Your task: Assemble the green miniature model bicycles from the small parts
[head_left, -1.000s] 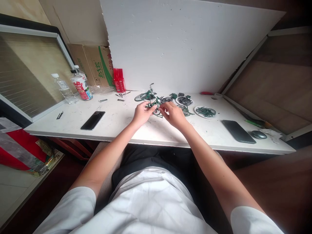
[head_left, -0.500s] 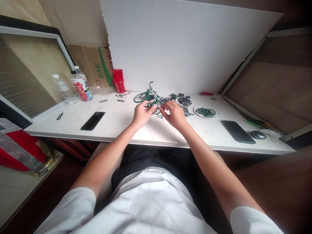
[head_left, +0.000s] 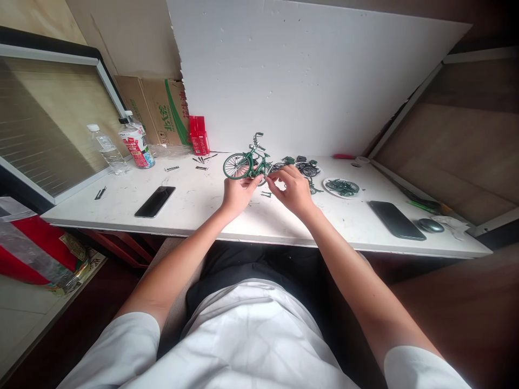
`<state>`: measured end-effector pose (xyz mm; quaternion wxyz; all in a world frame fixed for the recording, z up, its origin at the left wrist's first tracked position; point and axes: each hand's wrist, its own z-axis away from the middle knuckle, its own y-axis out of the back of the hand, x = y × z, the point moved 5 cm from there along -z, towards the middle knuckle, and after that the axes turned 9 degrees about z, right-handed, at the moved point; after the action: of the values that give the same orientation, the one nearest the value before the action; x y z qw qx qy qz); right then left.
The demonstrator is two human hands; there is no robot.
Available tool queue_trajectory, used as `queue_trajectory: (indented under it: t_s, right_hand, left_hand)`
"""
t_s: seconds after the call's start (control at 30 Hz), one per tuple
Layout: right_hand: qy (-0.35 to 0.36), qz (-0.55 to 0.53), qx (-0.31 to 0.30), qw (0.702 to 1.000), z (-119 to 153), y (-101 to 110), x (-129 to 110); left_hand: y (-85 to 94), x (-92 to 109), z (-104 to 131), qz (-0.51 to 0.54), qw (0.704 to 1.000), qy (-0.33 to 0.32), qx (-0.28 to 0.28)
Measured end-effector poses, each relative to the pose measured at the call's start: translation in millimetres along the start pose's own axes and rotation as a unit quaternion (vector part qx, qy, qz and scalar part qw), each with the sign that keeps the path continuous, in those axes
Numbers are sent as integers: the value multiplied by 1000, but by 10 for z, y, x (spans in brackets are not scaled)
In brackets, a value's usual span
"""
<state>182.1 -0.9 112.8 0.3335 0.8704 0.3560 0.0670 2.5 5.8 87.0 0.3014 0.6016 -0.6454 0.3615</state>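
Observation:
A small green model bicycle point(head_left: 238, 165) is held above the white table, its front wheel to the left and its handlebar up. My left hand point(head_left: 238, 195) is closed around its lower frame from below, thumb and fingers pinching it. At the bicycle's rear wheel, my right hand point(head_left: 292, 188) has thumb and fingertips pinched together. Those fingertips partly cover the wheel, so any small part between them is hidden. Just below the hands lies a small green part point(head_left: 266, 194). Behind my right hand are more green and black bicycle parts point(head_left: 314, 186).
A plate of green parts point(head_left: 343, 187) stands right, near a second plate of black wheels point(head_left: 308, 169). Phones lie left point(head_left: 154, 201) and right point(head_left: 396, 220), the latter beside a mouse point(head_left: 430, 225). Bottles point(head_left: 137, 145) and a red box point(head_left: 198, 135) stand at the back left.
The bicycle has turned more side-on, its front wheel and handlebar showing more fully. My left hand has rotated with it, while the right stays at the rear wheel.

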Motion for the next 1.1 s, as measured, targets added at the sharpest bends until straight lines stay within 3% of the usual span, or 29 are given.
queue_trajectory:
  t_s: [0.2, 0.53, 1.1]
  right_hand:
    - [7, 3, 20, 1000, 14, 7, -7]
    - [61, -1, 99, 993, 22, 15, -32]
    - [63, 9, 121, 991, 35, 17, -3]
  left_hand:
    - [12, 56, 20, -28, 999, -25, 26]
    - [20, 20, 1, -97, 983, -153, 23]
    - [-4, 16, 0, -36, 991, -125, 20]
